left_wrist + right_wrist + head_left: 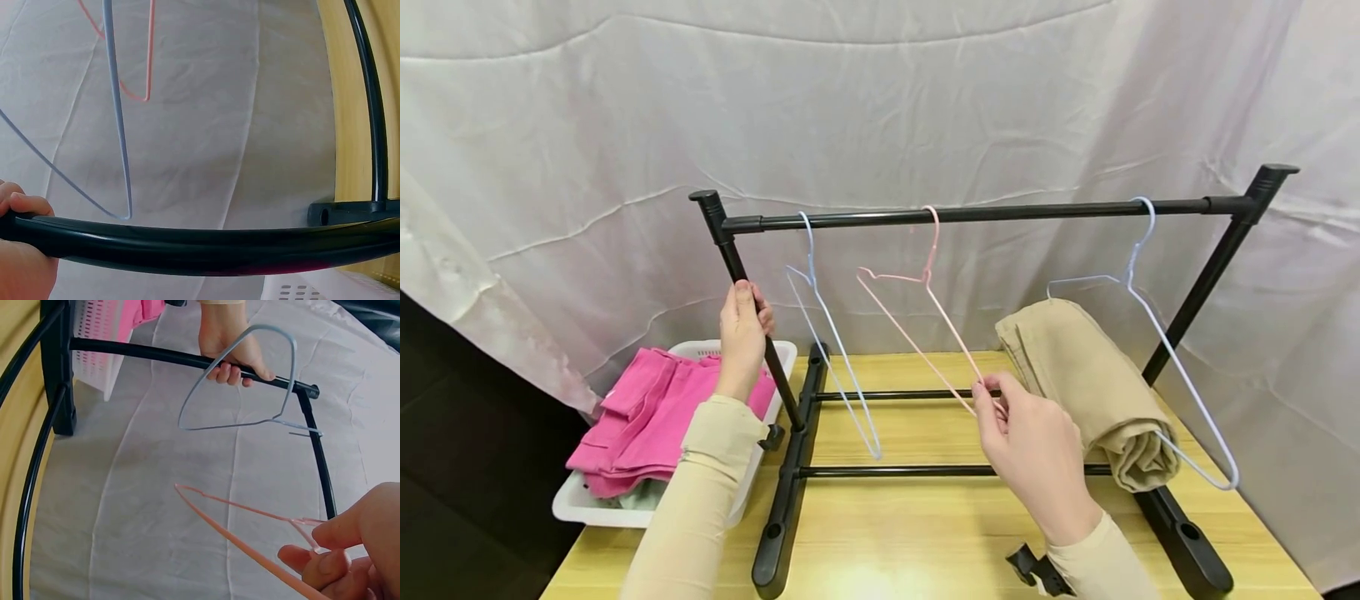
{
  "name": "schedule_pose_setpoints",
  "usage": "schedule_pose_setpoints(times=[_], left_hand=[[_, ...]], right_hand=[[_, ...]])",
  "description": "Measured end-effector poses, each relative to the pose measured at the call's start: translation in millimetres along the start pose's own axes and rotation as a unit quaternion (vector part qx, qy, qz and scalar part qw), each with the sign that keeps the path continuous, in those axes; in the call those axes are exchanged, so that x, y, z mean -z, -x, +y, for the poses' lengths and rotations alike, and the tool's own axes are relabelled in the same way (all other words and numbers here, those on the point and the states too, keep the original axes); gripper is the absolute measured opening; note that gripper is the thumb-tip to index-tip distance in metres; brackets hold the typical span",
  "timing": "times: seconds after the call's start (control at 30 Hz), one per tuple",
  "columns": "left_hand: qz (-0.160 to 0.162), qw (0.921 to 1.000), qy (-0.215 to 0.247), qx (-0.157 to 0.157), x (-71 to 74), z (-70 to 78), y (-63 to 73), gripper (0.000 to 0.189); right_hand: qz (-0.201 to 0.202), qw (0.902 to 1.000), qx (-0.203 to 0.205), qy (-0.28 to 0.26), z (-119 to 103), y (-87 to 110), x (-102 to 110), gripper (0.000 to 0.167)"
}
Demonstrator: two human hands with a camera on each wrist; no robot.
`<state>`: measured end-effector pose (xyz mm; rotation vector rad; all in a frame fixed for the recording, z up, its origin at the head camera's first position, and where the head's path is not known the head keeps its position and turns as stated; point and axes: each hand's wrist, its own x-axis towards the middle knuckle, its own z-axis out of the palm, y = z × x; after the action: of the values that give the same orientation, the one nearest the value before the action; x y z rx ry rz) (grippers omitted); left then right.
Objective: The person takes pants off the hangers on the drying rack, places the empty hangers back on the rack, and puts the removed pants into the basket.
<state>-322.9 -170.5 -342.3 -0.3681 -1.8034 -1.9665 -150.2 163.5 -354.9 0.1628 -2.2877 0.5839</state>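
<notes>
My left hand (744,335) grips the left upright (781,379) of a black garment rack, its fingers wrapped round the tube. A pink hanger (951,325) hangs by its hook from the top bar (1022,213). Its near lower end is pinched between the thumb and fingers of my right hand (1033,442). To its left a blue hanger (842,342) hangs from the same bar with nothing on it. Toward the right end, another blue hanger (1183,375) carries rolled or folded khaki cloth (1075,375), perhaps trousers.
A white plastic basket (785,358) left of the rack holds folded pink clothing (655,417) and some pale cloth. The rack's black feet (775,533) and lower bars stand on a wooden table (910,533). Pale curtain (880,108) hangs close behind.
</notes>
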Motion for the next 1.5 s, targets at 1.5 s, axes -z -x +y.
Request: schedule_pose_setpoints(times=[1.5], left_hand=[[0.004, 1.0000, -0.002, -0.001, 0.1, -0.8, 0.3, 0.040]], right_hand=[[0.033, 0.9964, 0.073, -0.026, 33.1, -4.5, 98.8, 0.030]])
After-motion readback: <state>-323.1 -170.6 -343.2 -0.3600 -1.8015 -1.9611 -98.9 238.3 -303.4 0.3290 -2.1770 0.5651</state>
